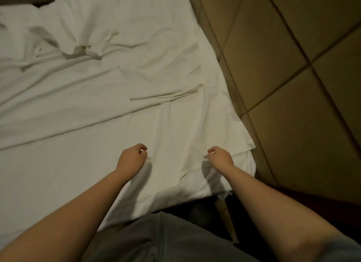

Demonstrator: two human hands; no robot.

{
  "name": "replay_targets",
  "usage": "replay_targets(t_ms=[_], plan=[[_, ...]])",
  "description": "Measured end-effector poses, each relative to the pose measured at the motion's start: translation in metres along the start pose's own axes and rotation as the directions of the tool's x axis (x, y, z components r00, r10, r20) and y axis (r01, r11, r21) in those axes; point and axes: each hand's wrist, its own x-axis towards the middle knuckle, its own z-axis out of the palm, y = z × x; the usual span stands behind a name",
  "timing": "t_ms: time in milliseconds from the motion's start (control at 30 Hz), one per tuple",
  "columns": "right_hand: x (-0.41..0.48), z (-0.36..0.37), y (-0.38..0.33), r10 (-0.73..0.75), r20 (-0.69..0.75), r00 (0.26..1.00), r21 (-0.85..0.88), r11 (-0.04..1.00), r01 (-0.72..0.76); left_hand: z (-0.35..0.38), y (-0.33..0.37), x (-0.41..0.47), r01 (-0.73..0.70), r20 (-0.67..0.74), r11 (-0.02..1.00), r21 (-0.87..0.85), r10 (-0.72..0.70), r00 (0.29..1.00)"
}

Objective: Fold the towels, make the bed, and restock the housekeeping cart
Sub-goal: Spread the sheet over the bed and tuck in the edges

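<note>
The white sheet (97,136) lies spread over the bed (251,165), right under our hands and running far out past them. It is mostly flat near us. Past the hands and off to the left it is bunched into a rumpled heap (58,39), and we cannot tell if towels are mixed in there. A little flap (166,95) is turned over just past the hands.

Our left hand (134,156) and right hand (220,156) are apart, side by side, near the bed's corner. The fingers of both are curled in. We cannot tell if they pinch the sheet or only hang just over it; dark shadows fall on the cloth below them.

We think the sheet is soft, light and floppy. It will not break, but it will sag and wrinkle if we take it in the middle. The best place to hold it looks like its edge and the corner, just to the right of the right hand.

Further right are brown squares (293,76) with dark lines. Below our arms are grey trousers (156,240).
</note>
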Motion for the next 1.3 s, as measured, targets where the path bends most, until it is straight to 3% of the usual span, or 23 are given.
replay_targets(t_ms=[200, 367, 467, 533, 700, 800, 900, 1033, 1100, 1300], plan=[[0.083, -0.024, -0.04, -0.045, -0.007, 0.999, -0.06, 0.997, 0.045, 0.014, 0.005, 0.047, 0.105, -0.042, 0.994, -0.028, -0.106, 0.993], [0.157, -0.025, -0.093, -0.159, -0.142, 0.977, -0.044, 0.987, 0.154, 0.027, 0.004, 0.11, 0.108, -0.067, 0.994, 0.021, -0.106, 0.992], [0.189, -0.015, -0.132, -0.44, -0.25, 0.863, -0.345, 0.873, 0.345, 0.042, 0.006, 0.134, 0.064, -0.007, 0.996, 0.069, -0.064, 0.998], [0.208, -0.006, -0.157, -0.56, -0.253, 0.789, -0.527, 0.764, 0.373, 0.052, 0.01, 0.141, 0.021, -0.003, 0.998, 0.061, -0.021, 1.0], [0.244, -0.015, -0.171, -0.541, -0.173, 0.823, -0.707, 0.65, 0.278, 0.058, 0.006, 0.145, -0.012, 0.016, 1.0, 0.011, 0.012, 1.0], [0.236, -0.04, -0.146, -0.592, -0.176, 0.787, -0.661, 0.663, 0.351, 0.054, 0.004, 0.146, -0.007, 0.048, 1.0, 0.021, 0.006, 0.999], [0.218, -0.059, -0.091, -0.522, -0.274, 0.808, -0.602, 0.748, 0.279, 0.049, 0.016, 0.149, -0.047, 0.042, 0.998, 0.04, 0.046, 0.998], [0.196, -0.07, -0.019, -0.157, -0.48, 0.863, -0.326, 0.945, -0.01, 0.047, 0.044, 0.156, -0.202, -0.083, 0.977, 0.074, 0.208, 0.975], [0.187, -0.064, 0.001, -0.044, -0.5, 0.865, -0.209, 0.975, -0.07, 0.051, 0.052, 0.16, -0.263, -0.129, 0.955, 0.14, 0.281, 0.951], [0.16, -0.006, -0.027, -0.123, -0.398, 0.909, 0.022, 0.989, 0.144, 0.077, 0.039, 0.172, -0.179, 0.177, 0.922, 0.343, 0.123, 0.976]])
